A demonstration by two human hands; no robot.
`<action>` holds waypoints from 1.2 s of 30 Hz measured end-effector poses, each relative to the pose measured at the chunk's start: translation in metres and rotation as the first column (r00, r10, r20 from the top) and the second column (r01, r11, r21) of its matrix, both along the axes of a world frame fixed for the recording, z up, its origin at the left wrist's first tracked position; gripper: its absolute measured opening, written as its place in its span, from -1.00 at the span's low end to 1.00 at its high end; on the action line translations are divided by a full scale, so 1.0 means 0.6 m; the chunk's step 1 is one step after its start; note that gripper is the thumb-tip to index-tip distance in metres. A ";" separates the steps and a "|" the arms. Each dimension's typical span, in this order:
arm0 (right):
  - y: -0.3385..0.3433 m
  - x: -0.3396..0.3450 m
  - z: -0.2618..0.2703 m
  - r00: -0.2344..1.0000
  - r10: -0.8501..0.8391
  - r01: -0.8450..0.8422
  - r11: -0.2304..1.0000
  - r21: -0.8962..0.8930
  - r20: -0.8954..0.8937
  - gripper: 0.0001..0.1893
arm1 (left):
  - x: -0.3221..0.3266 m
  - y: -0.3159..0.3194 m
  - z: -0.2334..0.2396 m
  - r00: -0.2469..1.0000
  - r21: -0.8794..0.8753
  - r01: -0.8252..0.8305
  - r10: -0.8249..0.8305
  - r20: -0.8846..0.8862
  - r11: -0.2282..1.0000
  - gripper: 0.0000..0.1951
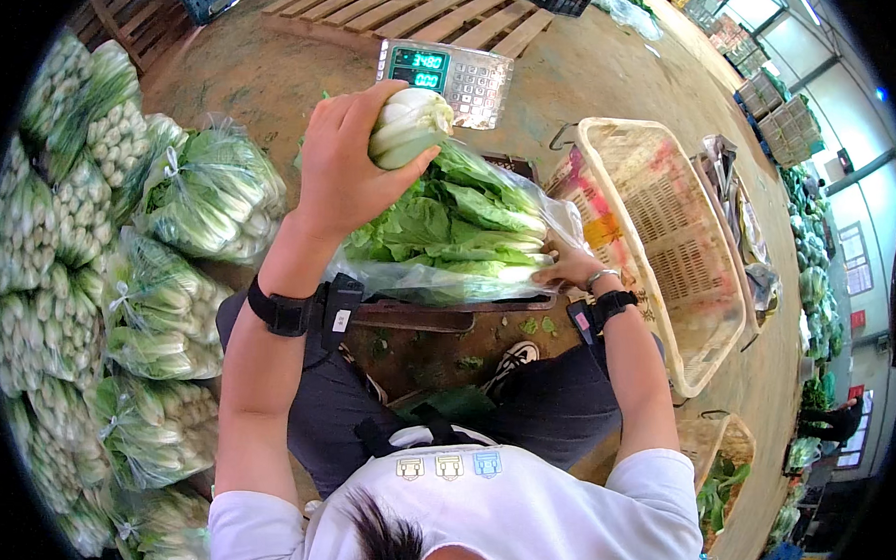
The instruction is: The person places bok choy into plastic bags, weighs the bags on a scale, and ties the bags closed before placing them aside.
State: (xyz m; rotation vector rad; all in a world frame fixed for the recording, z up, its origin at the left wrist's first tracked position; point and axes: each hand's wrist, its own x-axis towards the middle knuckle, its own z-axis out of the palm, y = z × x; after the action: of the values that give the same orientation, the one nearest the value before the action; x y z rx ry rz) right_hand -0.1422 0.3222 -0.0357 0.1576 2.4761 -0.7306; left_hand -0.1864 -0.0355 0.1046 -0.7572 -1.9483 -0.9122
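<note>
My left hand (349,154) is wrapped around a head of leafy greens (411,127), its pale stem end facing right, above a clear plastic bag (418,279). Inside the bag, several similar green heads (465,214) lie with white stem ends to the right. My right hand (573,265) touches those stem ends at the bag's right end; whether it grips the bag or a stem is unclear. Beneath the bag is a dark plastic crate (517,305), mostly hidden. A digital scale's display panel (477,88) stands just beyond, its screens lit.
Tied bags of greens (210,190) are piled along my left. To the right stands a cream plastic crate (668,236), with a smaller crate of leaves (722,482) nearer me. A wooden pallet (420,12) lies ahead. Another person (832,419) is at the far right.
</note>
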 end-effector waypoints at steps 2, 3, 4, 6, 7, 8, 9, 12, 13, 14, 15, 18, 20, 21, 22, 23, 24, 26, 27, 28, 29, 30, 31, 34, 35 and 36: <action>-0.008 0.005 0.016 0.957 -0.242 0.273 0.938 -0.213 0.159 -0.44 | -0.002 0.001 0.000 1.000 -0.019 0.012 -0.012 -0.013 1.000 -0.47; -0.013 0.007 0.018 0.900 -0.362 0.422 0.865 -0.273 0.243 -0.49 | -0.002 0.003 0.000 1.000 -0.023 0.020 -0.020 -0.017 1.000 -0.47; -0.018 0.005 0.017 0.948 -0.295 0.313 0.934 -0.173 0.122 -0.48 | -0.003 0.004 0.000 1.000 -0.026 0.019 -0.020 -0.010 0.999 -0.47; -0.027 0.001 0.003 0.990 -0.108 0.117 0.989 0.089 -0.094 -0.44 | -0.003 0.008 -0.001 1.000 -0.036 0.017 -0.017 -0.001 0.999 -0.46; -0.029 0.000 -0.008 0.983 0.039 -0.003 0.981 0.195 -0.182 -0.40 | -0.003 0.010 -0.002 1.000 -0.032 0.018 -0.018 -0.005 0.999 -0.46; -0.030 -0.005 -0.020 0.999 0.054 -0.052 0.936 0.348 0.006 -0.45 | -0.002 0.012 -0.002 1.000 -0.029 0.020 -0.020 -0.010 0.999 -0.46; -0.028 -0.005 -0.031 0.959 0.182 -0.094 0.928 0.360 -0.219 -0.46 | -0.002 0.014 -0.002 1.000 -0.023 0.021 -0.021 0.003 1.000 -0.46; -0.015 0.001 -0.051 0.930 0.173 -0.092 0.964 0.248 -0.324 -0.51 | -0.003 0.017 -0.002 1.000 -0.025 0.029 -0.029 0.001 0.999 -0.46; -0.011 0.005 -0.052 0.949 0.081 -0.049 0.993 0.110 -0.304 -0.53 | -0.003 0.018 -0.002 1.000 -0.025 0.027 -0.026 0.005 0.999 -0.46; -0.006 0.009 -0.050 0.974 -0.031 0.042 0.998 0.046 -0.224 -0.54 | -0.004 0.019 -0.002 1.000 -0.023 0.023 -0.023 0.010 0.999 -0.46; -0.004 0.013 -0.046 0.970 -0.117 0.110 0.993 -0.044 -0.212 -0.55 | -0.004 0.020 -0.003 1.000 -0.014 0.024 -0.024 0.007 1.000 -0.46; -0.003 0.019 -0.026 0.914 -0.391 0.326 0.868 -0.374 -0.111 -0.58 | -0.005 0.024 -0.003 0.999 -0.029 0.040 -0.041 -0.016 0.999 -0.46; -0.009 0.019 -0.018 0.844 -0.524 0.513 0.723 -0.462 0.117 -0.55 | -0.005 0.027 -0.003 0.999 -0.037 0.042 -0.042 -0.001 0.998 -0.47; -0.015 0.020 -0.017 0.838 -0.536 0.515 0.716 -0.471 0.102 -0.52 | -0.005 0.028 -0.004 0.999 -0.042 0.044 -0.044 0.004 0.998 -0.47; -0.021 0.021 -0.016 0.827 -0.561 0.506 0.707 -0.493 0.044 -0.48 | -0.005 0.030 -0.004 0.999 -0.046 0.049 -0.049 0.005 0.998 -0.47; -0.029 0.025 -0.017 0.812 -0.584 0.514 0.717 -0.471 -0.002 -0.44 | -0.004 0.031 -0.005 0.999 -0.051 0.053 -0.053 0.008 0.997 -0.47; -0.038 0.030 -0.016 0.802 -0.593 0.575 0.734 -0.361 0.070 -0.40 | -0.004 0.033 -0.006 0.998 -0.054 0.062 -0.061 0.023 0.997 -0.47; -0.061 0.045 -0.009 0.843 -0.536 0.442 0.657 -0.611 0.034 -0.40 | -0.002 0.037 -0.006 0.998 -0.063 0.059 -0.057 0.022 0.996 -0.47; -0.075 0.055 0.001 0.839 -0.541 0.435 0.598 -0.674 0.061 -0.39 | -0.001 0.038 -0.005 0.998 -0.056 0.062 -0.060 0.033 0.996 -0.46; -0.088 0.063 0.018 0.839 -0.534 0.364 0.692 -0.624 -0.103 -0.40 | 0.002 0.039 -0.002 0.997 -0.062 0.067 -0.065 0.037 0.996 -0.46; -0.101 0.072 0.040 0.833 -0.507 0.324 0.773 -0.545 -0.224 -0.41 | 0.005 0.039 0.003 0.996 -0.055 0.073 -0.070 0.051 0.996 -0.46; -0.115 0.079 0.069 0.809 -0.484 0.325 0.841 -0.433 -0.334 -0.41 | 0.009 0.039 0.011 0.994 -0.053 0.083 -0.079 0.071 0.995 -0.45; -0.127 0.087 0.103 0.787 -0.424 0.242 0.880 -0.409 -0.448 -0.40 | 0.015 0.039 0.021 0.992 -0.017 0.100 -0.099 0.076 0.995 -0.45; -0.162 0.106 0.221 0.520 -0.370 -0.056 0.885 -0.463 -0.770 -0.33 | 0.042 0.035 0.066 0.970 0.018 0.212 -0.213 0.121 0.977 -0.44; -0.173 0.117 0.259 0.513 -0.435 -0.196 0.780 -0.595 -0.740 -0.28 | 0.053 0.033 0.086 0.956 0.003 0.267 -0.265 0.128 0.964 -0.42; -0.183 0.119 0.293 0.487 -0.468 -0.313 0.695 -0.648 -0.737 -0.24 | 0.064 0.034 0.105 0.943 -0.011 0.318 -0.315 0.108 0.948 -0.40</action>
State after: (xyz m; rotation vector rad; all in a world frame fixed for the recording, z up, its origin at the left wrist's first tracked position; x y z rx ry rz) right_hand -0.0710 0.2121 0.1398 -0.5683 2.7697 -2.2832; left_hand -0.1479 -0.0151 0.1675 -1.0810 -1.9666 -1.1377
